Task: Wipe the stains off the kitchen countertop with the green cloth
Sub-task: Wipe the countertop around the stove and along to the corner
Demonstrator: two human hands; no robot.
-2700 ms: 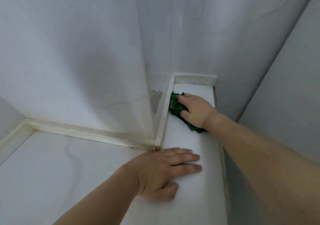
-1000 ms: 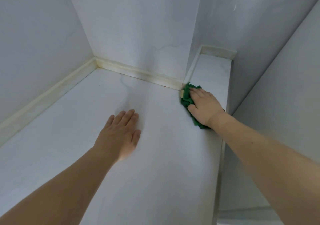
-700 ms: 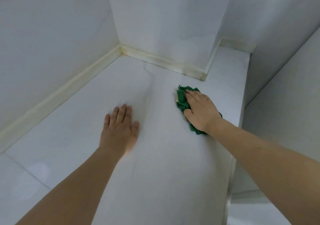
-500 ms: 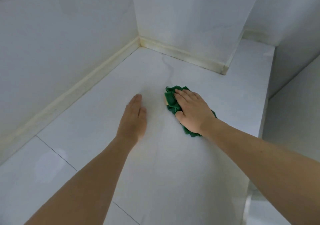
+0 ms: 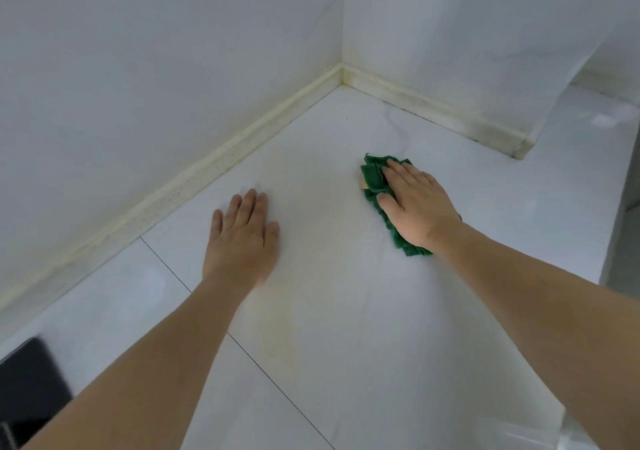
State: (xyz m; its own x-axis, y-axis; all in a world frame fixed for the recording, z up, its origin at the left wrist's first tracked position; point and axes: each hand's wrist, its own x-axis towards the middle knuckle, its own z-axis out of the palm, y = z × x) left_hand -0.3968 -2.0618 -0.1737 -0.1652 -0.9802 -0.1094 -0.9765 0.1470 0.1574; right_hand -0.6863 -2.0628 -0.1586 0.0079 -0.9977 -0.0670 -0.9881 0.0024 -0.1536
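Observation:
The green cloth (image 5: pixel 373 174) lies crumpled on the white countertop (image 5: pixel 346 363), pressed flat under my right hand (image 5: pixel 417 204); its edges stick out past the fingertips and by the wrist. My left hand (image 5: pixel 244 238) rests palm down on the counter to the left of the cloth, fingers apart, holding nothing. A faint yellowish stain (image 5: pixel 277 332) streaks the counter between my forearms. A thin grey mark (image 5: pixel 398 127) runs on the surface beyond the cloth.
White walls meet the counter at a yellowed, grimy backsplash strip (image 5: pixel 214 169) on the left and at the back (image 5: pixel 433 107). A narrow counter branch (image 5: pixel 588 145) runs back right. A dark object (image 5: pixel 27 380) sits at the lower left. The counter's right edge (image 5: pixel 609 242) drops off.
My right hand has slid the cloth from the narrow back-right strip out onto the wide counter, toward me and leftward. My left hand shifted left and stays flat. The view swung left.

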